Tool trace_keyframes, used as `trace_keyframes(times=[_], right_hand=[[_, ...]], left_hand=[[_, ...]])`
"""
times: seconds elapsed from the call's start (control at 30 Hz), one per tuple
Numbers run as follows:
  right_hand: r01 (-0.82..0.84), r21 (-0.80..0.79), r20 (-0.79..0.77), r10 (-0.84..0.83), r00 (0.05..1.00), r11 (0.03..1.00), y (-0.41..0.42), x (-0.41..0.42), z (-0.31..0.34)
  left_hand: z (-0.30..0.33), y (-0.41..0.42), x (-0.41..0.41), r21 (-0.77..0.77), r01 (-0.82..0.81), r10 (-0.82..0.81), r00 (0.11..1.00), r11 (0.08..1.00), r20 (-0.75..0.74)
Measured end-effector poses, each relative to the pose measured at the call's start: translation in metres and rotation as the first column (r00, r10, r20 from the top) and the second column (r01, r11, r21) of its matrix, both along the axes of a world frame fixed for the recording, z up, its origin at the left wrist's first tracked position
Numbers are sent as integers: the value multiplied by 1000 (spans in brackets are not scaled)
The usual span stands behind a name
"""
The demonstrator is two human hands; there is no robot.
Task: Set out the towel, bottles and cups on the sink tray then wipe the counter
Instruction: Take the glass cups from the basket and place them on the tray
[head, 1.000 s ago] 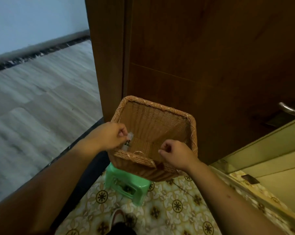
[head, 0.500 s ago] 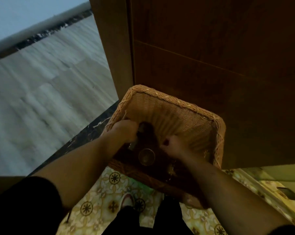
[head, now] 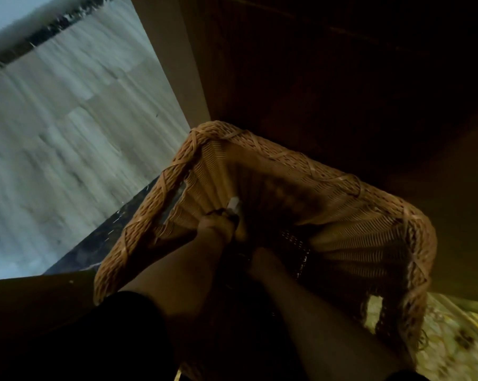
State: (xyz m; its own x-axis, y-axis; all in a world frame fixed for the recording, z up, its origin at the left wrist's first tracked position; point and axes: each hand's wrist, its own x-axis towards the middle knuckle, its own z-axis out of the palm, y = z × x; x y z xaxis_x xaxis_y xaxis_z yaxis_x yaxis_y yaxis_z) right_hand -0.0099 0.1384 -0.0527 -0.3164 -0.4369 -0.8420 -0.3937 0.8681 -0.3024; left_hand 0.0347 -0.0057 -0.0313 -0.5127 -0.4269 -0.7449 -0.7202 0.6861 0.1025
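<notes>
You have one view only, from the head camera, tilted steeply down and close over the wicker basket point(head: 287, 171), which fills the middle and right. It faces a dark wooden door point(head: 342, 78) at the far side, with pale floor point(head: 67, 133) far left and patterned tiles point(head: 438, 339) near right. The picture is dim and blurred.

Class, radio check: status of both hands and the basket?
Both hands deep in wicker basket. Left hand grips small pale item; right hand shadowed, grip unclear. Nothing blocking.
</notes>
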Motion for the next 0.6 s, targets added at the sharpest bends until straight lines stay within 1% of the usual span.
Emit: trace_keyframes(times=[0.07,0.1,0.2,0.23,0.33,0.4,0.43,0.53,0.6], right_hand=[[-44,14,-56,45,997,999,-1,5,-11],[-47,12,-91,48,995,999,-1,6,-14],[-33,5,-138,33,990,999,1,3,-9],[-23,-1,-141,22,990,1000,2,-1,-1],[20,-44,-147,-26,989,999,4,-15,35],[51,-100,-154,-66,986,994,7,-24,66],[71,-144,-157,-93,983,987,9,-29,82],[121,-272,-171,-172,970,955,18,-40,132],[114,-343,-178,-184,967,932,24,-42,164]], left_hand=[[-7,2,0,-11,34,-34,999,999,-34],[-10,3,2,-41,56,-57,998,998,-25],[-8,8,12,-127,157,-149,986,979,68],[-2,9,14,-130,170,-162,984,977,68],[28,8,17,-91,141,-143,990,986,-20],[53,10,20,-83,143,-146,989,986,-29],[68,12,21,-96,142,-145,989,985,-25],[113,26,26,-140,134,-153,979,981,-133],[145,37,29,-159,143,-172,968,977,-181]])
